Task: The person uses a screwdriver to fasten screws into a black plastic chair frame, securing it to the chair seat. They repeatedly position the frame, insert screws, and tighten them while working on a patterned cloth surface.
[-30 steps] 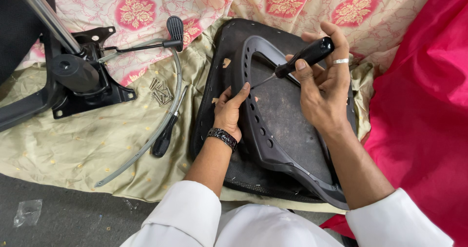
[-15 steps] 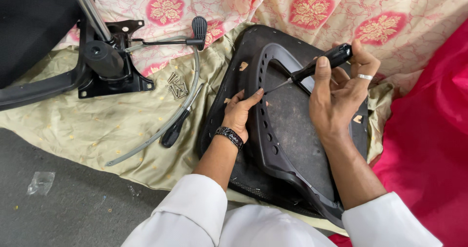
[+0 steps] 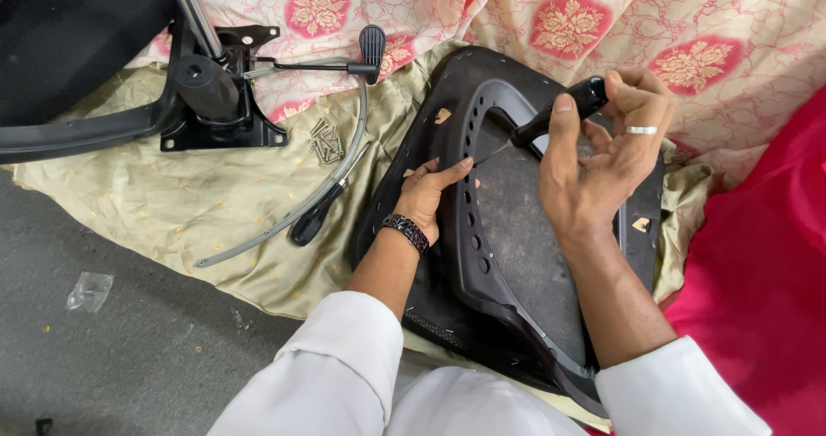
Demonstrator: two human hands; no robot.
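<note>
Far to the left of the hands, a black chair mechanism plate (image 3: 206, 101) with a chrome gas-lift column (image 3: 191, 10) lies on an olive cloth (image 3: 155, 204), its lever with a black paddle knob (image 3: 372, 45) reaching toward the hands. Just beside it sits a small heap of silver screws (image 3: 325, 141), and a curved grey metal rod with a black grip (image 3: 297, 217) arcs below them. Closer in, the left hand (image 3: 428, 197), wearing a dark bracelet at the wrist, rests on the left rim of the black plastic seat pan (image 3: 516, 255), fingers pressed against the perforated ridge and clasping nothing. Its fingertips lie right by the tip of a screwdriver (image 3: 551, 122), whose black handle is clenched in the right hand (image 3: 602, 165), thumb laid along the handle and a silver ring on one finger. Beyond that hand, to the right, lies bright pink fabric (image 3: 757, 273); a floral patterned sheet (image 3: 551, 15) spreads above.
</note>
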